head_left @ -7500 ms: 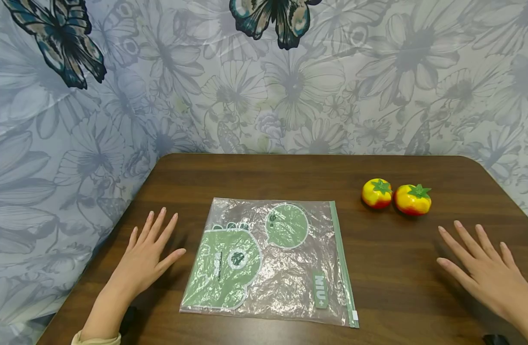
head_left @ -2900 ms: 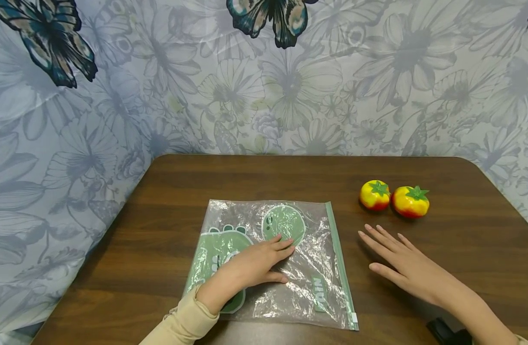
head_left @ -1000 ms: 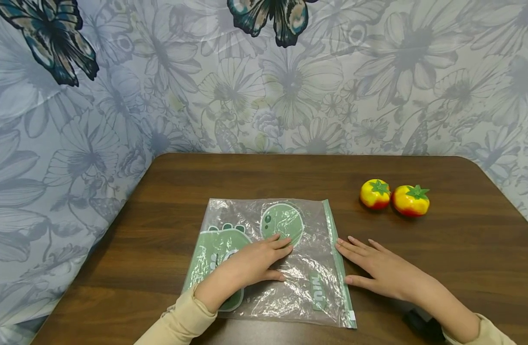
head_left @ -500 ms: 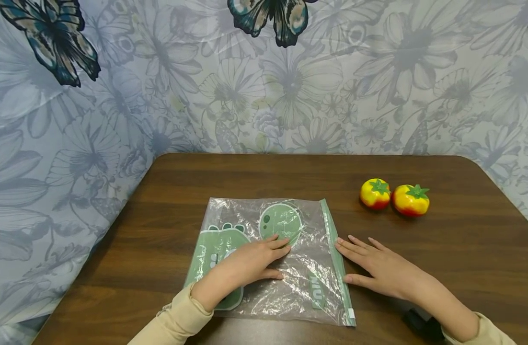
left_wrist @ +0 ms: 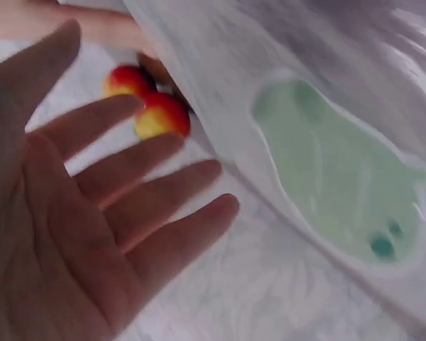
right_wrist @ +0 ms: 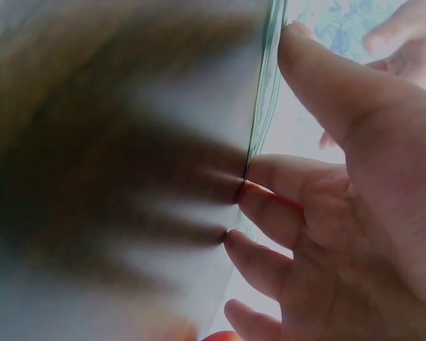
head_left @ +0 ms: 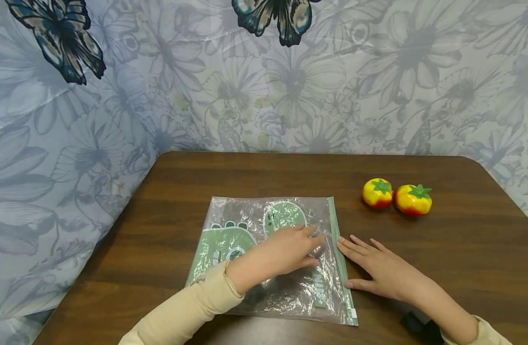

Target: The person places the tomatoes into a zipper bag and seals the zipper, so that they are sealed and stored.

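A clear plastic zip bag (head_left: 281,297) with green cartoon prints lies flat on the table, its green zip strip (head_left: 340,261) along the right side and a white slider (head_left: 354,313) at the near corner. My left hand (head_left: 285,249) is over the bag's middle with fingers spread and holds nothing; in the left wrist view its palm shows bare beside the bag. Fingertips of my right hand (head_left: 384,268) touch the zip strip, thumb apart from the fingers. In the right wrist view these fingertips (right_wrist: 266,206) meet the tabletop along the strip.
Two toy fruits, yellow and red with green leafy tops, stand side by side beyond my right hand: a left fruit (head_left: 377,194) and a right fruit (head_left: 412,201). The brown table (head_left: 255,175) ends against a flowered wall covering (head_left: 290,96) with butterflies.
My left hand came from the table's left onto the bag, then just now shifted right and lifted. My right hand moved left to the zip strip and has stayed there.
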The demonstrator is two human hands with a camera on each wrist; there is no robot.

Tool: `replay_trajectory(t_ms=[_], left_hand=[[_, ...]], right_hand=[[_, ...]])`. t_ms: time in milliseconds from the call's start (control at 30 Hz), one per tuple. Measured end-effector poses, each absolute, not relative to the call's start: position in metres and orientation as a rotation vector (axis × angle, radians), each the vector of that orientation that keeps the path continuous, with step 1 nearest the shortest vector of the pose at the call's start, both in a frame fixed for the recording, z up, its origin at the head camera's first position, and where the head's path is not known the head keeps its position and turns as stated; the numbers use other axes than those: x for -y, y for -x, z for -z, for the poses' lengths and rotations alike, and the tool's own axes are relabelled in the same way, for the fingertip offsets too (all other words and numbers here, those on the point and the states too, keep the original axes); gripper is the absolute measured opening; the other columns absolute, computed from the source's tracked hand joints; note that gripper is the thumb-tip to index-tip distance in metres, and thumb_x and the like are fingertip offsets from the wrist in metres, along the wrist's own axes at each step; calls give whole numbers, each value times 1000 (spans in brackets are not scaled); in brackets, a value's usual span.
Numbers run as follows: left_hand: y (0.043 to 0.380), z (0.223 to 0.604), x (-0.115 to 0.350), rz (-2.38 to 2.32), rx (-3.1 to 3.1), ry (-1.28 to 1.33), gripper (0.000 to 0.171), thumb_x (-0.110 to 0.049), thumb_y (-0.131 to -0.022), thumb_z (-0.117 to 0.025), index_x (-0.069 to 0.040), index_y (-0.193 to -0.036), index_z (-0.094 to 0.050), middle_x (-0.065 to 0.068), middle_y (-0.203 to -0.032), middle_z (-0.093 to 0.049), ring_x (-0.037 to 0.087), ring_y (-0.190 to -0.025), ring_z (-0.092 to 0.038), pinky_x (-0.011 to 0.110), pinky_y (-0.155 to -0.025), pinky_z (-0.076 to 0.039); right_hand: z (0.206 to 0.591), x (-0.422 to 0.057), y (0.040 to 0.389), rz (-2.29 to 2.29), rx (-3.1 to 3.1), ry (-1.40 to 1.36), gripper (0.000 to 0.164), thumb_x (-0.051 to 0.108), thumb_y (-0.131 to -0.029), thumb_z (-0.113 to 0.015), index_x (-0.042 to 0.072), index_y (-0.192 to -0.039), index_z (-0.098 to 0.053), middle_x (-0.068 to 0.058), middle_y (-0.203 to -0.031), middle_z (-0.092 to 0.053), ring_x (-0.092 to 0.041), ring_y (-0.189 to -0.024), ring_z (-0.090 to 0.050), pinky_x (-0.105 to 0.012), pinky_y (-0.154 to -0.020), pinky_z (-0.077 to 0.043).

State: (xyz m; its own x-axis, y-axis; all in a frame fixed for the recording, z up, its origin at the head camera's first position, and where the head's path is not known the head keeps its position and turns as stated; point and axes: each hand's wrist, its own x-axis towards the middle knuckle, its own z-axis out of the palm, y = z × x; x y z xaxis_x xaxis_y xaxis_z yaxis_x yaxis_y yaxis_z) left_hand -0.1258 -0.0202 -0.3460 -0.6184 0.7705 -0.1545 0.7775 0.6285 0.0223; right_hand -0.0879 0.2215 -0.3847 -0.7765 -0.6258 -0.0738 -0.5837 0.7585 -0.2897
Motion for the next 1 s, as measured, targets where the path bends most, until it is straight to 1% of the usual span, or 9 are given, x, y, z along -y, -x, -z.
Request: replay_trajectory(t_ms=[133,233,333,467,567,733,800,867,1000], left_hand=[[129,352,-2,61,-2748,-1232,50,-41,-91,-58,-21,-137,-50,2,-130,-54,18,-105,-59,30,-78,-51],[127,358,-13,75,-2780,-1215,51,-41,-90,-59,-18,-134,-52,1,-120,-61,15,-99,-62,27,-73,-52],[121,366,-20,97,-2801,-1154,60,-48,-88,-58,-15,-136,-50,5,-122,-59,18,-103,-60,30,-74,-52],[112,377,-21,152,-2820,-1039,73,-57,-84,-55,-16,-142,-42,10,-135,-48,26,-116,-51,34,-81,-51],[108,381,-20,202,-2821,-1010,74,-59,-84,-54,-15,-142,-42,12,-139,-43,29,-122,-45,33,-85,-48],[107,381,-19,214,-2809,-998,71,-57,-86,-53,-11,-139,-46,11,-141,-41,27,-126,-41,33,-91,-44],[107,380,-17,201,-2801,-1004,71,-56,-86,-53,-10,-139,-46,12,-141,-41,27,-126,-40,32,-91,-44],[107,380,-16,192,-2801,-1016,70,-56,-86,-53,-9,-138,-47,12,-141,-41,27,-126,-41,32,-91,-44],[108,381,-15,203,-2812,-1032,71,-56,-85,-53,-10,-138,-48,12,-141,-42,26,-125,-42,32,-90,-45]], right_hand=[[388,-222,88,390,-2778,959,82,64,-83,-50,11,-144,-37,-6,-147,-33,-32,-133,-28,-63,-100,-19],[390,-222,89,398,-2776,947,83,65,-83,-50,11,-145,-37,-5,-148,-32,-31,-134,-27,-62,-100,-19],[390,-222,89,404,-2779,957,82,64,-84,-50,11,-145,-37,-6,-147,-33,-31,-133,-28,-63,-100,-19],[391,-222,89,400,-2786,978,82,64,-84,-49,10,-144,-37,-7,-147,-34,-32,-132,-29,-64,-99,-20],[390,-223,89,393,-2796,975,82,64,-83,-50,10,-144,-38,-6,-147,-33,-32,-132,-29,-64,-99,-20],[387,-225,90,396,-2790,969,80,63,-85,-50,11,-144,-38,-6,-147,-34,-31,-132,-30,-64,-100,-19],[386,-226,95,426,-2802,990,73,58,-87,-51,10,-141,-44,-6,-143,-40,-31,-130,-34,-63,-99,-21],[386,-226,102,499,-2828,1016,61,49,-89,-56,8,-134,-52,-7,-136,-49,-31,-124,-43,-59,-98,-28],[390,-222,125,733,-2885,1078,32,18,-87,-67,5,-116,-67,-7,-114,-64,-28,-105,-59,-48,-85,-46]])
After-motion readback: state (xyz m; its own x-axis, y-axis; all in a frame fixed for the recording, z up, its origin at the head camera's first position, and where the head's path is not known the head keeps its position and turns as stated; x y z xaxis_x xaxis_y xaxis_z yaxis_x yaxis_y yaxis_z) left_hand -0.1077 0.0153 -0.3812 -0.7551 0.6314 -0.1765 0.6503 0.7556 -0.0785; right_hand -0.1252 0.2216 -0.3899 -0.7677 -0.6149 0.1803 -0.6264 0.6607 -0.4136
